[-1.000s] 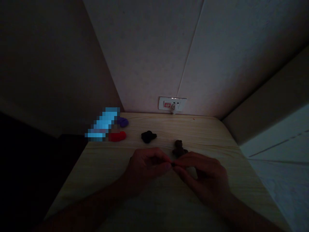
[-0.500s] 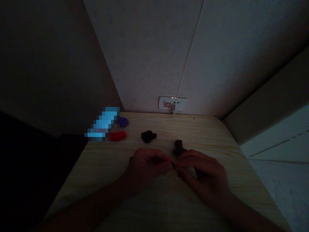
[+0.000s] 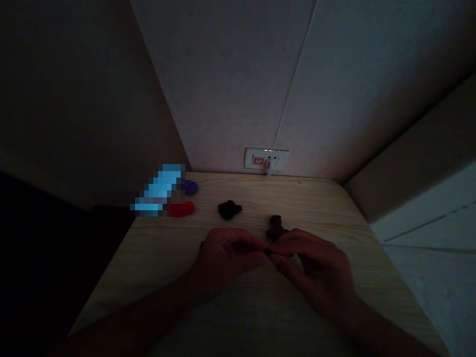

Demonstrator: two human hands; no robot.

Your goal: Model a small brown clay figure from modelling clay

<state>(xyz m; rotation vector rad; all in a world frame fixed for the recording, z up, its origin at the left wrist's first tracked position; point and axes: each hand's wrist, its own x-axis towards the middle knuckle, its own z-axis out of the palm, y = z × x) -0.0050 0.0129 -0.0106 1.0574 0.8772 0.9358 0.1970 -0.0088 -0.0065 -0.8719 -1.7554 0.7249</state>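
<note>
Over the middle of the table, my left hand [image 3: 228,258] and my right hand [image 3: 316,267] meet fingertip to fingertip. Between them they pinch a small dark piece [image 3: 267,251], perhaps modelling clay; its shape is too dim to make out. Just behind my right fingers lies a brown clay figure [image 3: 275,230] with a round head, its lower part covered by the hand. A black clay lump [image 3: 229,209] rests farther back, to the left of the figure. Something dark peeks out at the left edge of my left hand, mostly hidden.
On the table's [image 3: 178,317] back left are a red clay piece [image 3: 182,208], a purple lump [image 3: 190,187] and a blurred-out bright screen [image 3: 159,191]. A wall socket [image 3: 266,158] with a plug sits just above the back edge. The room is dim.
The fingertips of both hands shift very slightly around the small dark piece. Everything else on the table stays where it was.
</note>
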